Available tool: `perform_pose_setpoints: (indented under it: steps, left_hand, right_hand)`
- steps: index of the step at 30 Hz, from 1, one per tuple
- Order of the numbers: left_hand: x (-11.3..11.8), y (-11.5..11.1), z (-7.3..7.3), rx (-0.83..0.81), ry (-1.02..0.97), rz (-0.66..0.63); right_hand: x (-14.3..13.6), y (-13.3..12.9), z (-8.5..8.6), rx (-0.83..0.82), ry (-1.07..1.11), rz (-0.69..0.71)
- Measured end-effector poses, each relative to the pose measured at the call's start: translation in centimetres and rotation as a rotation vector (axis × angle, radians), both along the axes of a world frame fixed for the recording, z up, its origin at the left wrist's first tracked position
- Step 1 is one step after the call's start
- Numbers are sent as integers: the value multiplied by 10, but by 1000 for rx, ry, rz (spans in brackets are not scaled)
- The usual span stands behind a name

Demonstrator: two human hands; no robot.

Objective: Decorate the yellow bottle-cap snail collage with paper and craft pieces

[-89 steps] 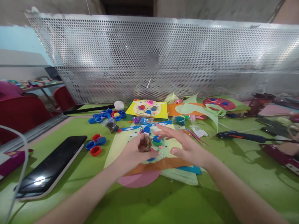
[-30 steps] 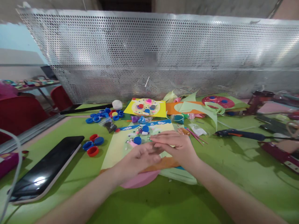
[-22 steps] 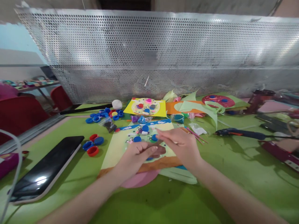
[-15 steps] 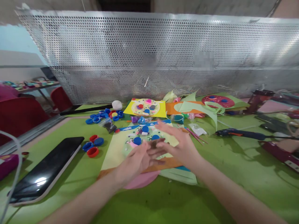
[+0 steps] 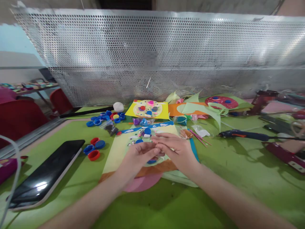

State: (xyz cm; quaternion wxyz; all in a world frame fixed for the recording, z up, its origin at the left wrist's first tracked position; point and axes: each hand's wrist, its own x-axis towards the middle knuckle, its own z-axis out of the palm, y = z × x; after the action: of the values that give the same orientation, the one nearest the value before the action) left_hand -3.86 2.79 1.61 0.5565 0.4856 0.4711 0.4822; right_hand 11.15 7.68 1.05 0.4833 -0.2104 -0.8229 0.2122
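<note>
My left hand (image 5: pixel 142 155) and my right hand (image 5: pixel 176 150) meet fingertip to fingertip above a pale yellow craft sheet (image 5: pixel 116 155). Both are closed, their thumbs and fingers pressed together; whatever lies between them is too small or hidden to name. Blue strips with white cloud shapes run along the sheet's top, and a brown strip (image 5: pixel 140 170) along its bottom. On the sheet is a light green round piece with blue bottle caps (image 5: pixel 147 131) and small clay bits, partly covered by my hands. A pink round sheet (image 5: pixel 144 183) sticks out below.
Loose bottle caps (image 5: pixel 94 155) and a phone (image 5: pixel 49 173) lie on the left. A finished-looking yellow card (image 5: pixel 130 111) stands behind, near bags of clay (image 5: pixel 146 121). To the right are pink sticks (image 5: pixel 199 138) and a glue gun (image 5: pixel 243 135). A perforated metal panel (image 5: pixel 176 41) closes off the back.
My hands have come closer together, and the right fingers have lowered and closed toward the left ones. The brown item seen between them before is now hidden. The view has shifted slightly.
</note>
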Motion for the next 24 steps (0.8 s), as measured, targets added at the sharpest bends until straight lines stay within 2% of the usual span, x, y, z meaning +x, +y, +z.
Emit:
perform_pose_setpoints:
  steps: [3,5,7,10,13,15,19,21,24]
  left_hand:
    - [0,-3,5,56,67,-35]
    - [1,-5,7,87,128,-29]
    - [2,-7,8,91,160,-23]
    - [2,-7,8,76,121,-31]
    - [0,-7,8,97,38,-93]
    - [0,-7,8,128,15,-137]
    - [0,-7,7,170,115,-71]
    - [0,-8,7,171,174,-44]
    - [0,-8,8,155,184,-58]
  right_hand:
    - [-4,-3,-1,-65,61,70]
    - [-3,-4,0,-156,33,65]
    - [1,-2,4,-234,17,-11]
    - [11,6,13,-280,120,-131]
    - [16,10,20,-308,188,-39]
    - [14,8,18,-295,122,62]
    - [3,-1,8,-314,-23,155]
    - [3,-2,6,-339,-35,158]
    - [9,4,12,-339,14,53]
